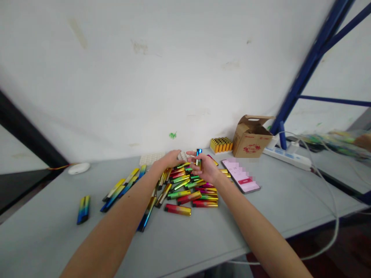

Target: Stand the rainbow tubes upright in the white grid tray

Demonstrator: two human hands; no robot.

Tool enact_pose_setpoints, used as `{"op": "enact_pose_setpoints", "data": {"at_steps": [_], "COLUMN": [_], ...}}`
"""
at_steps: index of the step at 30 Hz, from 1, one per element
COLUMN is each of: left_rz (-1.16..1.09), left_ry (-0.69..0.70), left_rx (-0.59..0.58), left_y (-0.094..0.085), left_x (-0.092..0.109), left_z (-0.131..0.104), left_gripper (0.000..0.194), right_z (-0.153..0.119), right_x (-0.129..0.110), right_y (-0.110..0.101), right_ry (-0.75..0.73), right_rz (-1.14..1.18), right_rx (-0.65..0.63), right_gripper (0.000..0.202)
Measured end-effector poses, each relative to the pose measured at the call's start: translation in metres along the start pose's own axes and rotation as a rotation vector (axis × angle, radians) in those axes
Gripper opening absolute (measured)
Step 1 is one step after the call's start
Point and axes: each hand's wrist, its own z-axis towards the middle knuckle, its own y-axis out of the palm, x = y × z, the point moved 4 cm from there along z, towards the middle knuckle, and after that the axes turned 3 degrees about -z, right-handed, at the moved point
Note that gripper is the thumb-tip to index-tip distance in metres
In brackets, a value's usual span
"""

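Note:
Upright between the fingers of my right hand (205,168) is a shiny blue and gold lighter (198,153). My left hand (173,157) is closed at the edge of a small white tray (183,155) with a bumpy surface; its fingertips are partly hidden. Below both hands lies a loose pile of metallic lighters (181,194) in red, green, pink and gold. Blue and yellow lighters (123,189) lie partly behind my left forearm, and a couple more (83,209) sit apart at the left.
Against the wall are another white tray (151,158), a block of orange batteries (221,145) and an open cardboard box (251,139). A phone (242,177) lies right of the pile. A power strip (290,157) with cables and a white oval device (79,168) rest on the grey table (203,239).

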Motion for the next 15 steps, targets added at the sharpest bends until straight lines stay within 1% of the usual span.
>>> {"op": "enact_pose_setpoints", "data": {"at_steps": [2,5,6,8,10,12,13,15], "left_rz": [0.03,0.077,0.089,0.103,0.029,-0.065,-0.111,-0.199], "left_ry": [-0.042,-0.111,-0.125,-0.124,-0.108,-0.12,-0.119,-0.105], "left_rx": [0.055,0.164,0.197,0.274,0.36,0.428,0.434,0.408], "left_y": [-0.007,-0.026,-0.033,-0.047,-0.059,-0.066,-0.067,-0.066], "left_x": [0.002,0.004,0.005,0.005,0.004,0.0,-0.002,-0.004], "left_z": [-0.002,-0.009,-0.014,-0.029,-0.052,-0.082,-0.098,-0.13], "left_gripper": [0.045,0.064,0.068,0.07,0.066,0.064,0.065,0.071], "right_z": [-0.001,-0.002,-0.002,-0.003,-0.005,-0.007,-0.007,-0.009], "right_x": [-0.001,-0.005,-0.007,-0.01,-0.012,-0.013,-0.013,-0.013], "right_y": [0.0,-0.004,-0.005,-0.006,-0.005,-0.002,-0.001,0.001], "right_ry": [0.002,0.0,-0.002,-0.006,-0.001,0.012,0.023,0.053], "right_rz": [0.004,0.04,0.046,0.041,0.031,0.036,0.039,0.033], "right_rx": [-0.013,-0.002,0.008,0.016,-0.024,-0.092,-0.12,-0.152], "right_gripper": [0.028,0.021,0.019,0.016,0.014,0.008,0.008,0.013]}}
